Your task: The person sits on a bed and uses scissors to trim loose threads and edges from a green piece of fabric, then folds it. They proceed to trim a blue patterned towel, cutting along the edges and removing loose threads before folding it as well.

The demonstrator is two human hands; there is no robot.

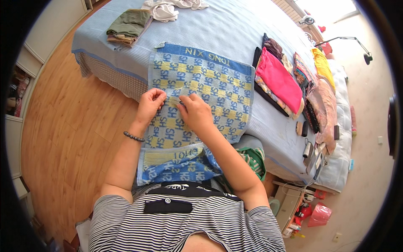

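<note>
A blue, grey and yellow patterned towel [210, 88] lies spread over the bed edge, and its near end hangs down over my lap. Above its left part, my left hand [151, 105] is closed, thumb and fingertips pinched together; what they hold, if anything, is too small to make out. A dark beaded bracelet [134, 136] circles that wrist. My right hand [196, 112] rests over the middle of the towel, its fingers curled in toward the thumb. A tiny dark spot shows at those fingertips, too small to name. A short gap separates the two hands.
On the bed [113, 69], folded green clothes [131, 23] and white cloth [163, 10] lie at the far left. A pink garment [279, 80] tops a pile to the right, beside more clothes and a yellow cloth [322, 67]. Green striped fabric [254, 161] sits below my right forearm.
</note>
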